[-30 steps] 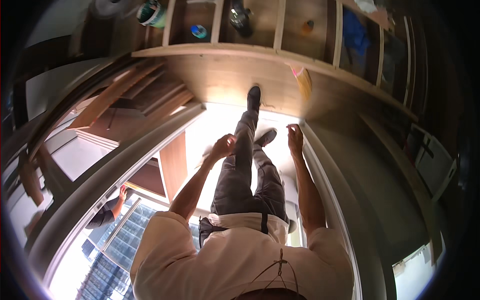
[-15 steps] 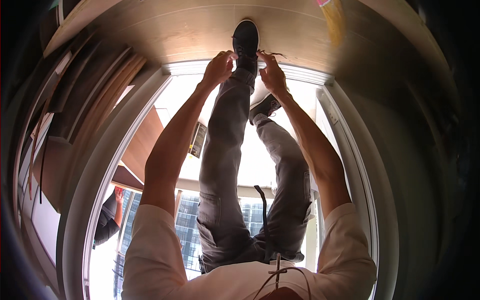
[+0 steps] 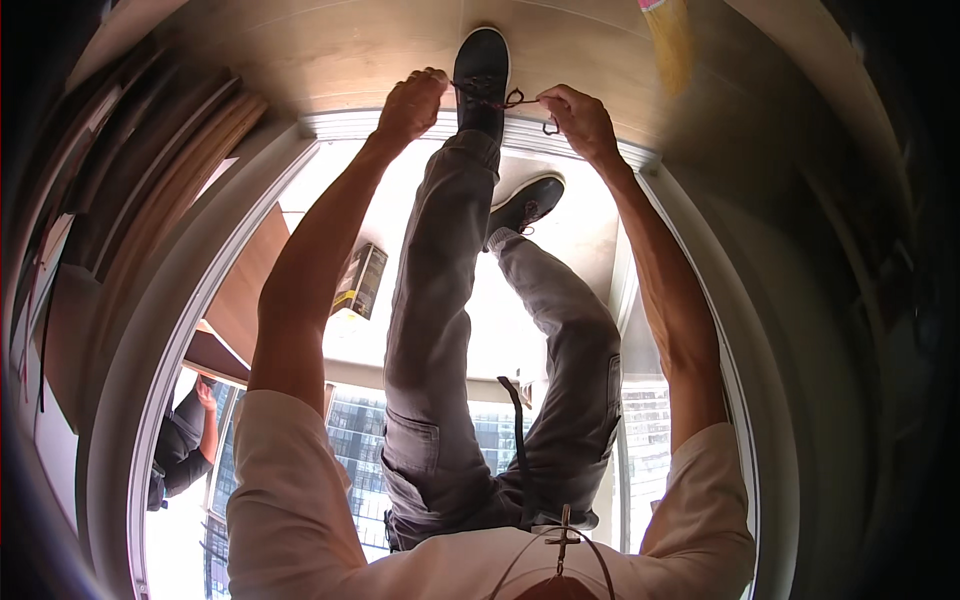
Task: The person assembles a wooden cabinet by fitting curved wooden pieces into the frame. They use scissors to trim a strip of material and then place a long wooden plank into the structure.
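A dark shoe (image 3: 481, 62) with a pale sole edge is on my outstretched leg, toe pointing away. Its dark shoelace (image 3: 495, 101) stretches sideways across the top of the shoe, with a small loop beside it. To the left of the shoe, my left hand (image 3: 413, 104) is closed at the lace's left end. On the other side, my right hand (image 3: 581, 123) pinches the right end, and a bit of lace dangles under its fingers. My other foot wears a matching dark shoe (image 3: 530, 203), lower and to the right.
White door-frame tracks (image 3: 390, 122) cross beneath the raised leg. Brown boards (image 3: 200, 150) lean at the left. A yellow-bristled broom (image 3: 668, 45) is at the upper right. A dark box (image 3: 360, 280) lies left of my legs. Another person's arm (image 3: 208, 425) shows at lower left.
My hands have moved apart from close beside the shoe, drawing the lace out sideways between them. The view has shifted slightly, and the other foot has turned.
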Demonstrator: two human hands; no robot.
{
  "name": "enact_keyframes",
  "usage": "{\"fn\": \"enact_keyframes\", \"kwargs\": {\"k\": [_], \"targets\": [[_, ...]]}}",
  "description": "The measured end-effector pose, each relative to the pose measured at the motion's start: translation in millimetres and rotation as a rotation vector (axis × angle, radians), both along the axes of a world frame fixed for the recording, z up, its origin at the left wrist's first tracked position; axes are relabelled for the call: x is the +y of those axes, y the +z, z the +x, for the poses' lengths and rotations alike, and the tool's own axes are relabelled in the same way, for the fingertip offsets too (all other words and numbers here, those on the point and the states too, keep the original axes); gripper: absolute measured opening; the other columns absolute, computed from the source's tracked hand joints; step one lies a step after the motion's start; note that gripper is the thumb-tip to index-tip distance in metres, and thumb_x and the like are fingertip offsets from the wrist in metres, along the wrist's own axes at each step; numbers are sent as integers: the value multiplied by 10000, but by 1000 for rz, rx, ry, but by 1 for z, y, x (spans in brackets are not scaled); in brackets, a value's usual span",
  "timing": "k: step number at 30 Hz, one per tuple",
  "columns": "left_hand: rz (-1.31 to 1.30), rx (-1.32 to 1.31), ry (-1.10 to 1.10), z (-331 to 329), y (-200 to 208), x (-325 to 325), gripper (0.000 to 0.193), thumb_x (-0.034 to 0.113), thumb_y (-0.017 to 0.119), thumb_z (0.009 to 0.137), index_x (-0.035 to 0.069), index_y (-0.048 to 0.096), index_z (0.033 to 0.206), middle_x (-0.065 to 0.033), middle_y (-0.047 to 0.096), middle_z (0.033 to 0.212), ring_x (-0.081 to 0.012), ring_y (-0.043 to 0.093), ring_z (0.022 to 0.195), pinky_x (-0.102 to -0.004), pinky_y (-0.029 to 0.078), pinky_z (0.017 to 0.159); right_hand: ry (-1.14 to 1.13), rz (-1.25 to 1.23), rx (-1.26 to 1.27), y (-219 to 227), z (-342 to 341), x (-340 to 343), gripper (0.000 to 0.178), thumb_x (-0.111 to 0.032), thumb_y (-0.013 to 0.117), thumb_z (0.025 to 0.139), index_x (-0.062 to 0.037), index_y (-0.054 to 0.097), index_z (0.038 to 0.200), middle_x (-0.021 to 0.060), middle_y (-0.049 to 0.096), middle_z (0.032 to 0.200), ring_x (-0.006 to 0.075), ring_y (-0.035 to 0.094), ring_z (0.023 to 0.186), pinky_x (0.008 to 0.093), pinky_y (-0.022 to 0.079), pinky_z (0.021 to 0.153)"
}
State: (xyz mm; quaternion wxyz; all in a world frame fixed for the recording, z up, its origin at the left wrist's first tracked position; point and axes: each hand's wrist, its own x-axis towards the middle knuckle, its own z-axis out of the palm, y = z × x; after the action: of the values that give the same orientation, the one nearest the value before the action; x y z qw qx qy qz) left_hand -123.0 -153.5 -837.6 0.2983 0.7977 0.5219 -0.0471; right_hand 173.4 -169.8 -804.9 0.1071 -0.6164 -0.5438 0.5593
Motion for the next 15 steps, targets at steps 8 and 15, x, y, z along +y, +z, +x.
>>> {"fn": "enact_keyframes", "kwargs": {"k": [8, 15], "targets": [[-25, -305, 29, 3, 2, -5, 255, 4, 555, 837, 73, 609, 1076, -109, 620, 1048, -302, 610, 996, -415, 503, 886, -194, -32, 97, 5, -19, -19, 289, -280, 570, 935, -28, 667, 1035, 93, 671, 824, 151, 635, 663, 275, 494, 636], [-153, -274, 241, 55, -22, -29, 194, -37, 524, 822, 47, 581, 987, -181, 612, 954, -343, 587, 1010, -421, 477, 865, -171, -72, 62, -8, -19, -13, 271, -294, 558, 921, -55, 659, 999, 85, 688, 795, 177, 652, 667, 317, 497, 673]]}}
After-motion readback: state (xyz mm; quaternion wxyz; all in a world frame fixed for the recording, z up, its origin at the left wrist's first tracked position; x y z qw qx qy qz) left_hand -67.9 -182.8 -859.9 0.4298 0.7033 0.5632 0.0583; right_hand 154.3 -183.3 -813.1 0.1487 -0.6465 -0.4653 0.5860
